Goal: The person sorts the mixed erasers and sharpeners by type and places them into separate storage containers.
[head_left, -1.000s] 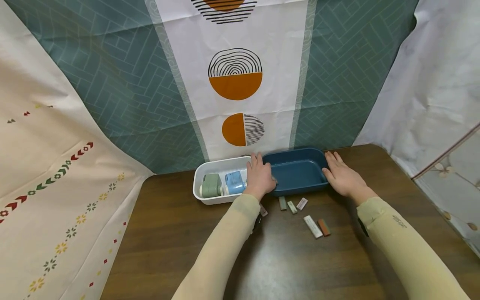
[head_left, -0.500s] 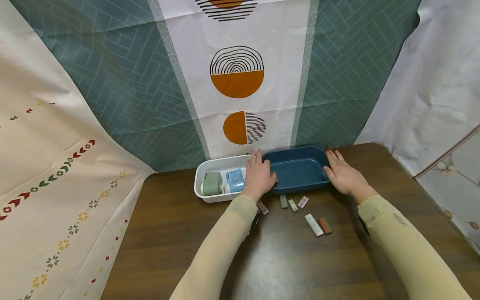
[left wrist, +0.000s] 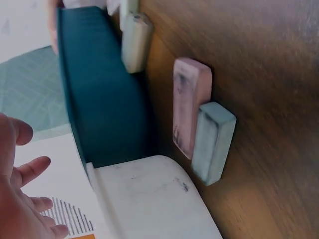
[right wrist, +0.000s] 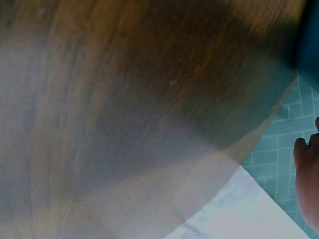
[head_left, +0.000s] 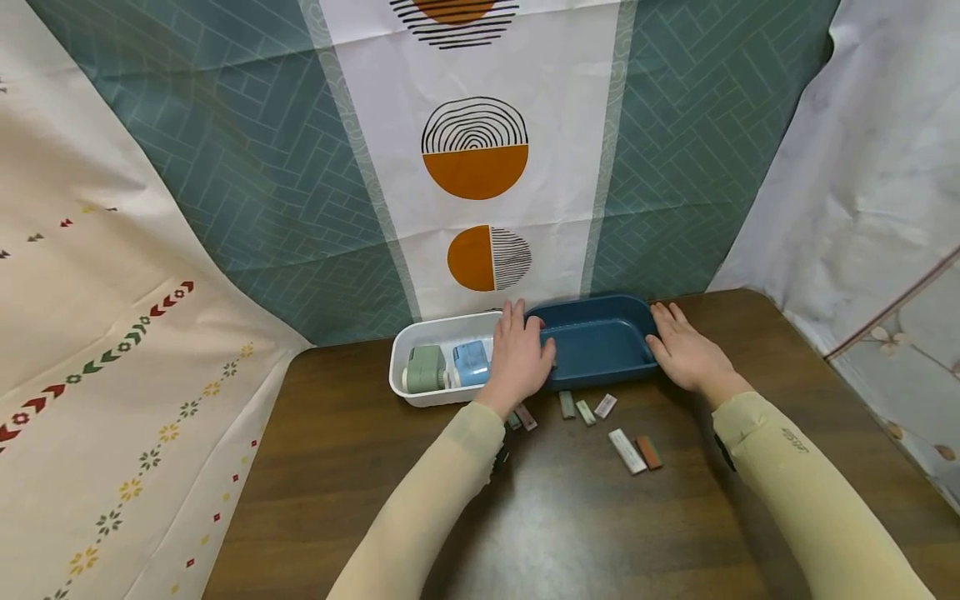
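A dark blue tray (head_left: 600, 343) and a white tray (head_left: 431, 400) sit end to end at the back of the table. My left hand (head_left: 517, 354) is over the place where they meet, fingers extended and nothing held in them. Against the blue tray's right end lies my right hand (head_left: 688, 350), its fingers straight along the outside wall. In front of the trays, a pink eraser (left wrist: 192, 107) and a green eraser (left wrist: 214, 144) lie side by side near my left wrist. The white tray holds a green boxy item (head_left: 425, 368) and a blue boxy item (head_left: 471, 363), both with white round parts.
More erasers lie in front of the blue tray, among them a long white eraser (head_left: 627, 452) beside an orange-and-green eraser (head_left: 648, 452). Behind the trays hangs a patterned cloth (head_left: 487, 208); other cloths close off both sides of the wooden table (head_left: 337, 500).
The trays and both hands stay in place. My left forearm has shifted slightly left, showing more of the green eraser by the pink one. The head view has moved a little.
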